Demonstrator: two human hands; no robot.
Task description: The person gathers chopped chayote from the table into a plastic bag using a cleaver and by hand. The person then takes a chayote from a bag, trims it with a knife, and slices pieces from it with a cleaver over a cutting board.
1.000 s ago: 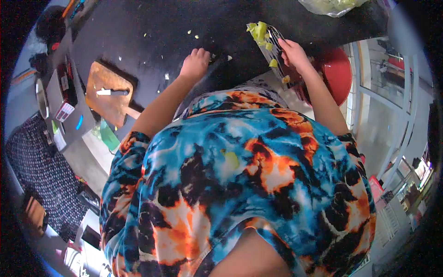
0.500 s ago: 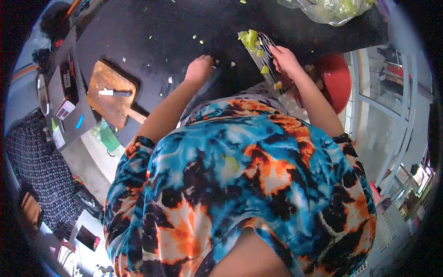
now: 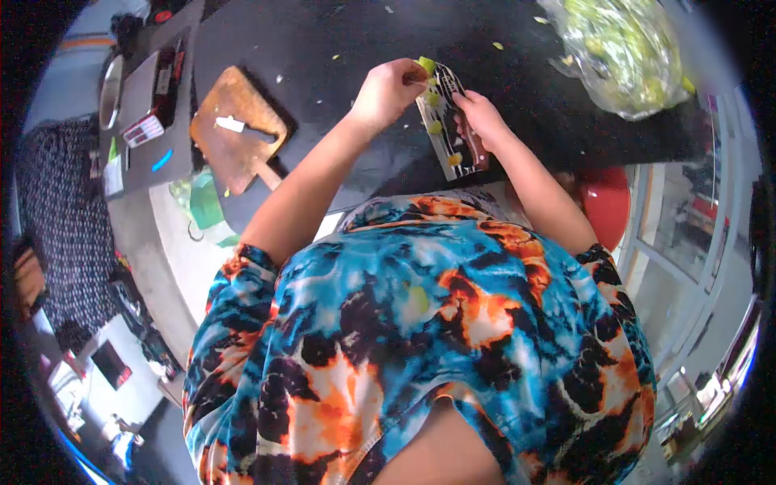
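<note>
from where i stand, the person in the blue and orange shirt (image 3: 388, 323) has both hands together over the black table (image 3: 339, 28). the right hand (image 3: 482, 123) is closed round the side of a flat, streaky black-and-white panel (image 3: 447, 147), held near the body's edge of the table and tilted lengthwise away from the shirt. a few yellow-green pieces (image 3: 435, 127) sit along it. the left hand (image 3: 391, 93) is at the panel's far end with its fingertips bunched, right beside a green chunk (image 3: 426, 62); i can't tell whether they are pinching it. over to the left lies a wooden board (image 3: 230, 166), its handle pointing towards the person, with a knife (image 3: 245, 128) flat on top. pale scraps dot the table. a clear bag (image 3: 626, 56) of green stuff rests far off to the right, and a red tub (image 3: 610, 202) shows below the table's edge on that side
</note>
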